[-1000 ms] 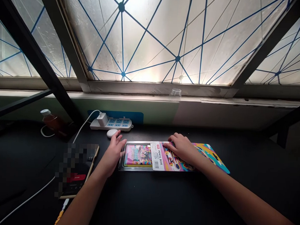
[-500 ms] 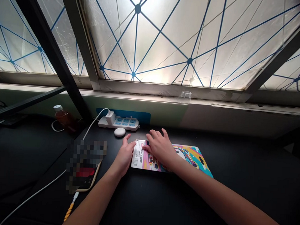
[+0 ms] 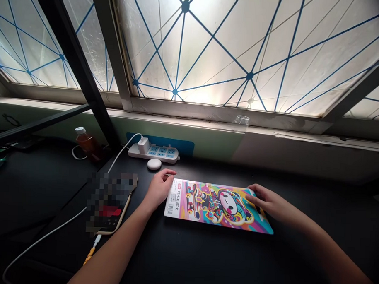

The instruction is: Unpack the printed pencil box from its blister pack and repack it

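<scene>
two-handed, holding one box (image 3: 218, 205) between left hand (image 3: 159, 187) and right hand (image 3: 266, 200) over the black table (image 3: 216, 263). running it lengthwise from left to right, slanting its right end slightly toward the body. finding it rightward of the left fingers and leftward of the right ones; overlapping it more with the right hand. pinching the right end there, laying the thumb on the printed face, apparently wrapping the other fingers around the far edge. at the left end, bending the left fingers close together by the far corner, seemingly touching; not being able to tell whether pinching or merely steadying. hiding the right fingertips and the whole underside; not making out whether lying flat or tipping up a little. just beyond the left hand, seeing a white case (image 3: 154, 165), then a power strip (image 3: 154, 154). farther left, finding a phone (image 3: 112, 228) mostly masked by blocks, and losing a yellow-sleeved cable (image 3: 89, 256) behind the left arm.
</scene>
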`<action>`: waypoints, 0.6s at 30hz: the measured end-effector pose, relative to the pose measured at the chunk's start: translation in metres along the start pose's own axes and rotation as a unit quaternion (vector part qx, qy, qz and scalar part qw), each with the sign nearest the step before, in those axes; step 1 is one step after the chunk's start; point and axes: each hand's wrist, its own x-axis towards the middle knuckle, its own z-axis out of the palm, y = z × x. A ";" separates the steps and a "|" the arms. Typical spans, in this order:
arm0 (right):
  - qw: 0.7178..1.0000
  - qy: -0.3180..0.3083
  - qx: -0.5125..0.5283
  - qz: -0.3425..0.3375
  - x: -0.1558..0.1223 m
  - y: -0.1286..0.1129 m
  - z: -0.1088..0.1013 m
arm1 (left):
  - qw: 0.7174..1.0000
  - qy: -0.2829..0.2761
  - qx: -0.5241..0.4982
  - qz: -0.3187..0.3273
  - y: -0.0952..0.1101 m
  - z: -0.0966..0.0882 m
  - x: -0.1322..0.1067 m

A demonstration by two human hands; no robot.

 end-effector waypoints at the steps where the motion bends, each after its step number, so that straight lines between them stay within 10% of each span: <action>1: 0.999 -0.023 0.038 -0.002 0.000 0.000 0.001 | 1.000 0.004 0.004 0.005 0.000 0.000 0.000; 5: 0.988 -0.044 0.148 0.002 0.002 -0.007 0.006 | 1.000 0.011 0.000 0.024 0.002 0.000 -0.006; 12: 0.967 0.199 0.137 -0.081 -0.010 -0.026 0.008 | 0.994 0.028 -0.081 0.064 0.017 0.006 -0.020; 18: 0.948 0.230 0.070 -0.208 -0.020 -0.041 0.012 | 0.965 -0.071 -0.253 0.014 0.014 0.006 -0.016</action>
